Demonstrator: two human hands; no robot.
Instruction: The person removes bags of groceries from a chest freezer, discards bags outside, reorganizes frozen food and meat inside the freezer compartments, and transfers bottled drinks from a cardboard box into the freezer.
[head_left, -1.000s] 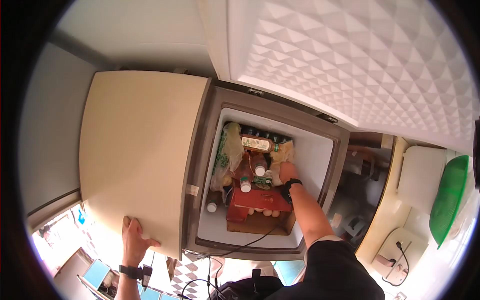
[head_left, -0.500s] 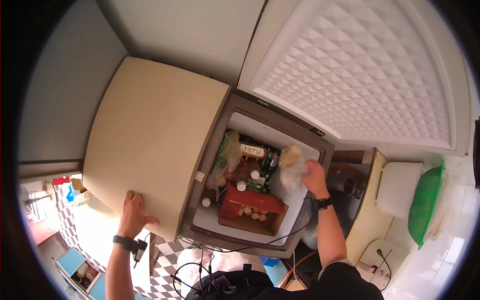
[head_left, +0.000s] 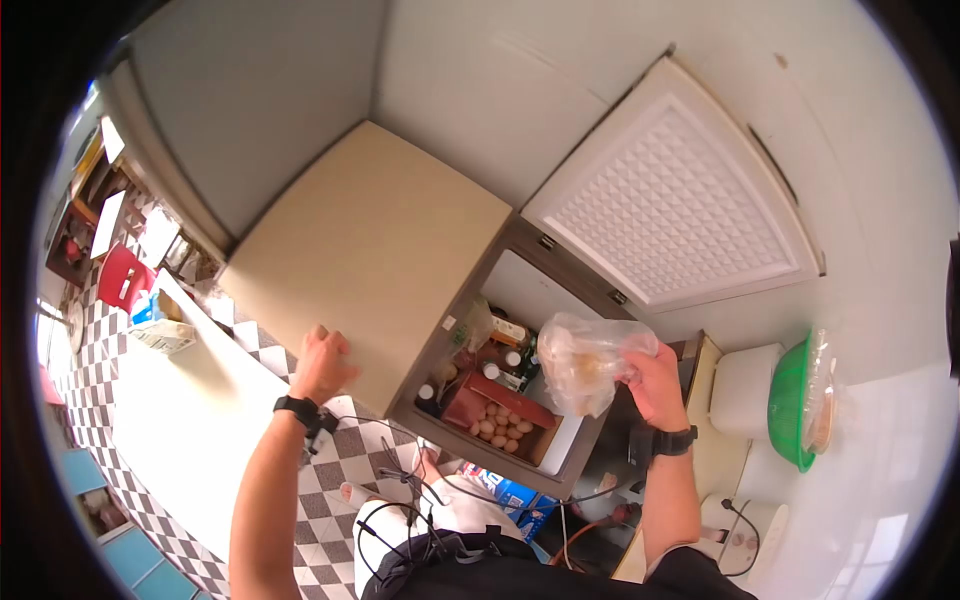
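Observation:
My right hand is closed on a clear plastic bag with something pale yellowish inside; I cannot make out what. The bag hangs above the right side of the open chest freezer. Within the freezer, a reddish-brown carton holds several eggs, and bottles with white caps stand behind it. At the near edge of a beige top beside the freezer, my left hand rests with its fingers apart and slightly bent, holding nothing.
The freezer's white lid leans raised against the wall. To the right are a green basket and a white container. Cables hang across my front. A white table and a red chair stand at left.
My right hand has raised the plastic bag from inside the freezer to above its opening. The camera has shifted, showing more room at left. My left hand stays by the beige top's edge.

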